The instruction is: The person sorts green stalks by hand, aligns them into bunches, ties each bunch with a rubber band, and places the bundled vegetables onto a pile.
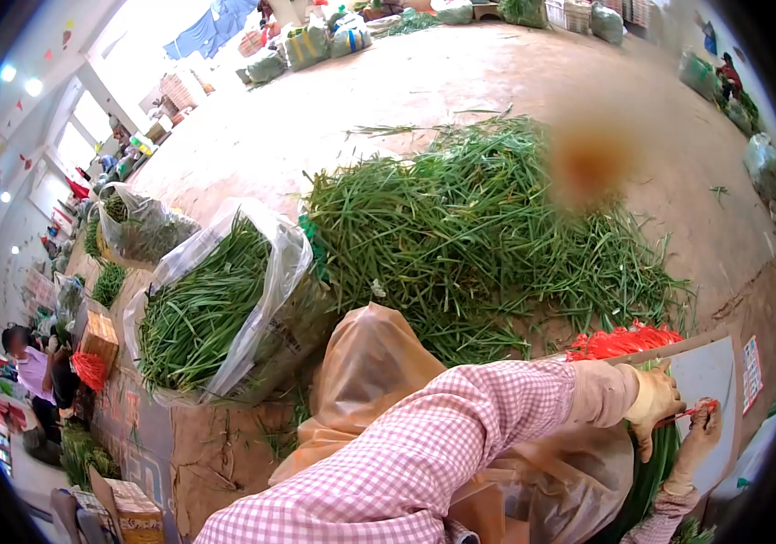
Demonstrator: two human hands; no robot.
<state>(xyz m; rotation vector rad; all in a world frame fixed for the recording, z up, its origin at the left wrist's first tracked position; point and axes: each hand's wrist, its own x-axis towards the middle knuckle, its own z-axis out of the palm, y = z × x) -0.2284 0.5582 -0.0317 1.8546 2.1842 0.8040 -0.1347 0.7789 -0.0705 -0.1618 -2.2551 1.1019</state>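
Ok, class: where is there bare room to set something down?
Bare floor lies between the pile and far sacks; the board is bare beside the right hand. The left hand is crowded by the bundle and red ties.

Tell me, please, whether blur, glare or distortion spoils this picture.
Head view: strong fisheye distortion with dark corners; head view: a blurred brown spot covers part of the leaf heap; head view: the floor looks overexposed at upper left, while the checked sleeve looks clear.
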